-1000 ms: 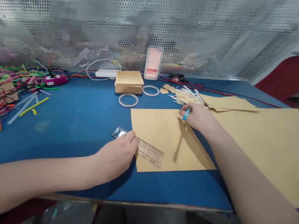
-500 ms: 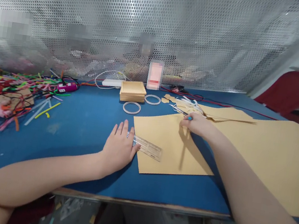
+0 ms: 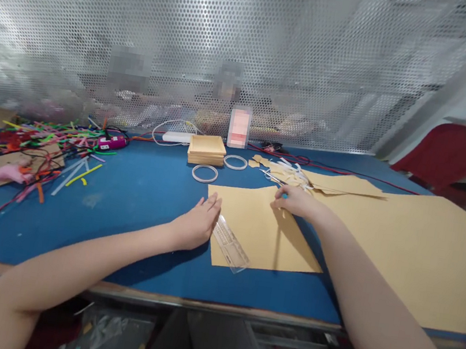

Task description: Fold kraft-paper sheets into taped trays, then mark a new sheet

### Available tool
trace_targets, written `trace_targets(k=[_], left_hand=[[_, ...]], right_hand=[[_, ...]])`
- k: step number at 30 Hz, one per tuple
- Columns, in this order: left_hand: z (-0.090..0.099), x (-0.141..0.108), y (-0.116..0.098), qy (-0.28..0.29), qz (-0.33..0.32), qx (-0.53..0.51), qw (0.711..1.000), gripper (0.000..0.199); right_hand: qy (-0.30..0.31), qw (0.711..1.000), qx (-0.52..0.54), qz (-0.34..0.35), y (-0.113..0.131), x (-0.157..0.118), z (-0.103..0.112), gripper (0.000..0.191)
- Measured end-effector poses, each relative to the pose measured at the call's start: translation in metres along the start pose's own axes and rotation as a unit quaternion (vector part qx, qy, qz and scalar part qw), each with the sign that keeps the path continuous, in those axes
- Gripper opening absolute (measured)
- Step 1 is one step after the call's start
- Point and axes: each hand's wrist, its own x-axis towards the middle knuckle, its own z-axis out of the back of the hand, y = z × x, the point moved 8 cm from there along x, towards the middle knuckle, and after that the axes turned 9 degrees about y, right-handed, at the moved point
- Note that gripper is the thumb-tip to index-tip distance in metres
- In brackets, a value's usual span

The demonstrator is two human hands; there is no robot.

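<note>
A sheet of tan paper (image 3: 261, 219) lies in front of me on the blue table. On its left part rests a clear ruler (image 3: 231, 245), slanting down to the right. My left hand (image 3: 199, 222) is closed at the ruler's upper end, its fingers together over that end and the paper's left edge. Near the paper's top right corner, my right hand (image 3: 294, 201) pinches a thin pen with a blue end; most of the pen is hidden by the fingers. Scissors (image 3: 271, 177) lie just behind that hand.
Two white rings (image 3: 204, 174), a stack of tan paper pieces (image 3: 207, 151) and a phone (image 3: 239, 127) stand behind the sheet. Colourful strips (image 3: 43, 152) cover the left; large tan paper (image 3: 414, 254) spreads right. A perforated metal screen (image 3: 191, 46) borders the back.
The ruler has turned to a steeper slant, its lower end now near the paper's front edge. My left hand's spread fingers have drawn together. The view has tilted up slightly.
</note>
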Motion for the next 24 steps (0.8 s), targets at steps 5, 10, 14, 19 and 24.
trace_targets(k=[5,10,14,19,24], left_hand=[[0.013,0.013,0.023,-0.043,-0.001,-0.014,0.999,0.060],[0.022,0.011,0.044,-0.089,0.062,-0.035,0.994,0.052],[0.017,-0.002,0.034,-0.077,0.090,-0.048,0.992,0.067],[0.005,-0.019,-0.001,-0.022,0.044,-0.052,0.997,0.092],[0.002,-0.028,-0.017,0.004,0.021,-0.054,0.998,0.091]], right_hand=[[0.029,0.997,0.060,0.031,0.000,-0.012,0.001,0.012],[0.043,0.992,0.098,0.059,0.001,-0.024,-0.002,0.011],[0.040,0.991,0.099,0.084,0.005,-0.027,0.000,0.010],[0.054,0.988,0.095,0.108,-0.001,-0.029,0.005,0.014],[0.075,0.987,0.091,0.105,-0.020,-0.033,0.002,0.011]])
